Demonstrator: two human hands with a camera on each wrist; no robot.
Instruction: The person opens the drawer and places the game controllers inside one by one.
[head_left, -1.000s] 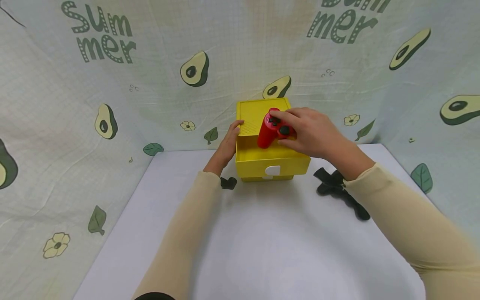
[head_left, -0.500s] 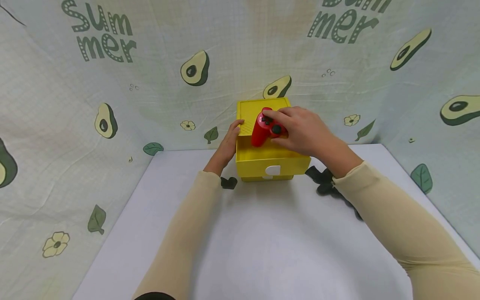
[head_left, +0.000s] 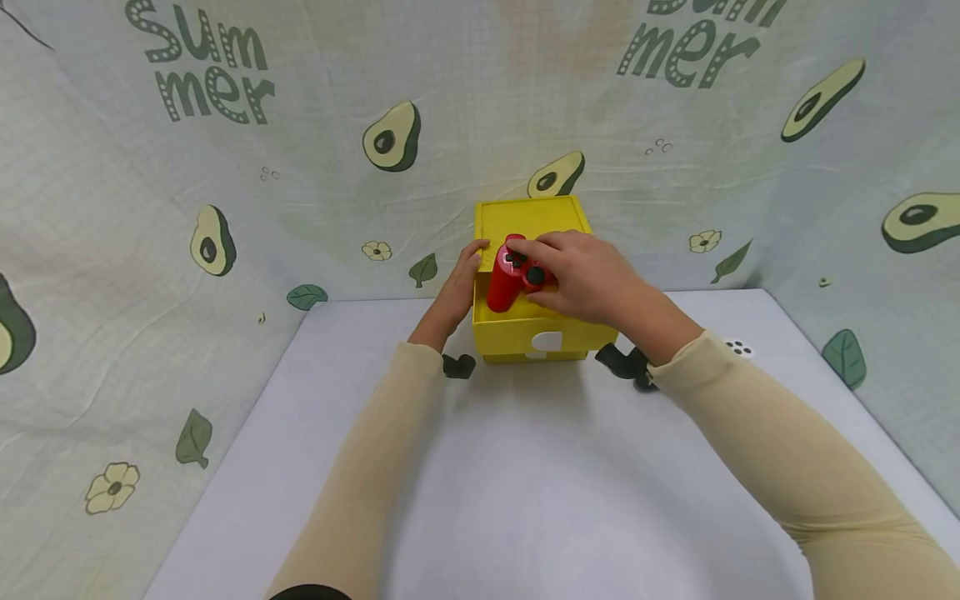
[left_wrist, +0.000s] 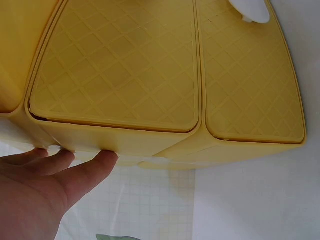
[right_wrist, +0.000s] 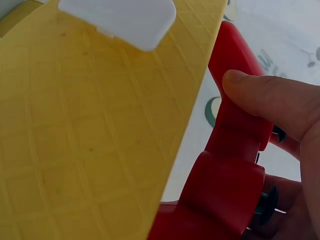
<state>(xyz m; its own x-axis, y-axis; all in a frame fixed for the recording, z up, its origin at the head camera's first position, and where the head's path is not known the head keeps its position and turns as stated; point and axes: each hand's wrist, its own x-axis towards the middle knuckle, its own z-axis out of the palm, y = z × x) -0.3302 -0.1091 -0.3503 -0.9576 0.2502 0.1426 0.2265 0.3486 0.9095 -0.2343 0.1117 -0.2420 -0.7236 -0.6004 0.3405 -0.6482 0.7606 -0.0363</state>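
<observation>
A small yellow drawer unit (head_left: 528,215) stands against the back cloth, its top drawer (head_left: 506,337) pulled out toward me. My left hand (head_left: 452,300) lies along the unit's left side; in the left wrist view its outstretched fingers (left_wrist: 87,172) press on the side wall. With my right hand (head_left: 588,279) I grip a red game controller (head_left: 501,292) over the opened drawer, tilted with one handle pointing down. The right wrist view has the thumb (right_wrist: 270,100) across the controller's back (right_wrist: 220,185), beside the waffle-patterned drawer front (right_wrist: 90,130).
A white pull tab (head_left: 547,341) sits on the drawer front. Right of the unit, a black object (head_left: 643,383) on the white table (head_left: 480,492) is mostly covered by my right sleeve. A white paw-print piece (head_left: 738,348) lies farther right. Avocado-print cloth (head_left: 300,167) hangs behind.
My right hand has carried the controller left, then lower over the drawer. The sleeve now covers more of the black object and the paw print shows. The left hand has stayed put.
</observation>
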